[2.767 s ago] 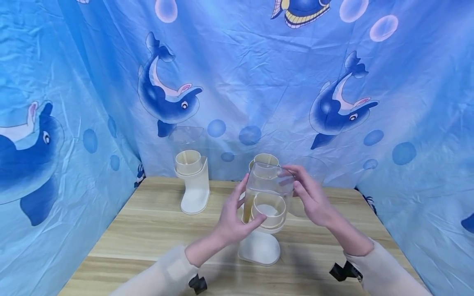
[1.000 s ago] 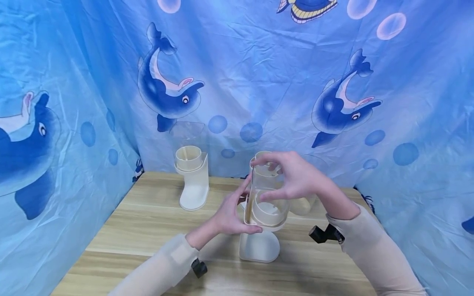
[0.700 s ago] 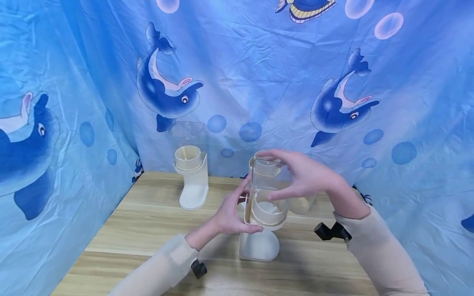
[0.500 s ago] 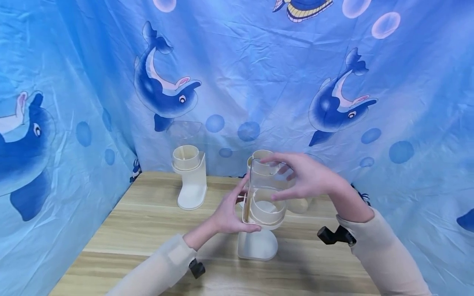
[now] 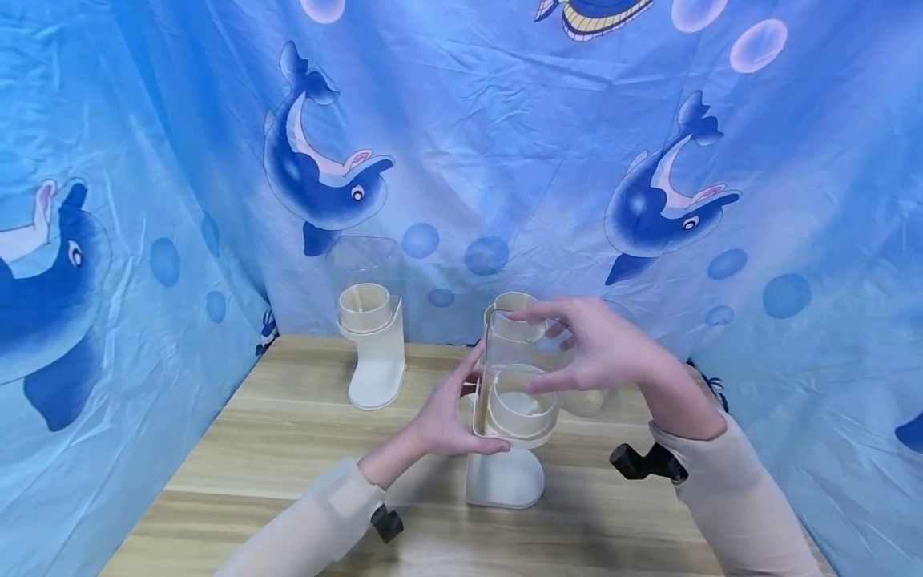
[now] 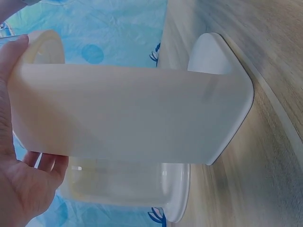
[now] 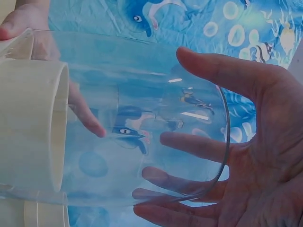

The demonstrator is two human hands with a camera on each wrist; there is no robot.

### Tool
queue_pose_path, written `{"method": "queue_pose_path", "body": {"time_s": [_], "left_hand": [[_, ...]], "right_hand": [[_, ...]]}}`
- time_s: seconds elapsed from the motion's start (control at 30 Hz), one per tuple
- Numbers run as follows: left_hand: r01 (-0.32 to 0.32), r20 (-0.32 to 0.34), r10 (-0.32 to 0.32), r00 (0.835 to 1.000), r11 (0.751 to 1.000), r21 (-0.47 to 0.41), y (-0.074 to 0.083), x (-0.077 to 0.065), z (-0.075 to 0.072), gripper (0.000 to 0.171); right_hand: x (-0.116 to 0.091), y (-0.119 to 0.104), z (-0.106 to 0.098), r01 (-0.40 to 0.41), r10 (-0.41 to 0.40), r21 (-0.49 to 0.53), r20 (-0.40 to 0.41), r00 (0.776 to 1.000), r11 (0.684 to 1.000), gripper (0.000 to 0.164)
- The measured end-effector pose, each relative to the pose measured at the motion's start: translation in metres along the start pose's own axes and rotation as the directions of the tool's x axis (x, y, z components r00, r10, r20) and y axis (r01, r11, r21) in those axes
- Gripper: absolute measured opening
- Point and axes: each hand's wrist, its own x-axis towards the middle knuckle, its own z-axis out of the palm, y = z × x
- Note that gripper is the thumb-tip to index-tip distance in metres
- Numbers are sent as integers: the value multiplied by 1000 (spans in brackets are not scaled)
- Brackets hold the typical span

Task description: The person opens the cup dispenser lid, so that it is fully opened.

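Observation:
A cream stand (image 5: 506, 479) with a rounded foot and a round cup on top stands upright on the table near the middle. A clear plastic cylinder (image 7: 118, 80) rises from it, its lower end around the cup. My left hand (image 5: 447, 417) grips the stand's upper part from the left; in the left wrist view the thumb is at the top edge and fingers curl under the stand's flat back (image 6: 132, 113). My right hand (image 5: 602, 344) holds the clear cylinder near its upper rim, thumb on one side and fingers seen through the plastic.
A similar cream stand (image 5: 378, 369) with a clear cylinder stands at the back left. Behind the held stand is another cream cup (image 5: 513, 301). Another clear piece (image 5: 586, 402) stands behind my right hand. Blue dolphin-print cloth (image 5: 461, 160) walls off the wooden table (image 5: 288, 449).
Since the oldest frame, my left hand has shifted lower, to the stand's upper part. My right hand went from the cylinder's right side over its top, then drew slightly back right.

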Motion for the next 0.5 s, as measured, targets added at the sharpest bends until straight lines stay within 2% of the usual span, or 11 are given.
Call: {"method": "queue_pose_path", "body": {"time_s": [0.23, 0.37, 0.5], "left_hand": [[-63, -11, 63, 998, 998, 17, -1, 3, 2, 148], [-71, -20, 72, 997, 997, 25, -1, 4, 2, 148], [-57, -9, 57, 998, 998, 17, 0, 2, 3, 149]], "right_hand": [[2, 3, -6, -8, 8, -2, 39, 999, 1000, 79], [5, 5, -8, 58, -57, -26, 50, 997, 998, 84], [9, 6, -8, 102, -103, 20, 58, 993, 995, 87]]}}
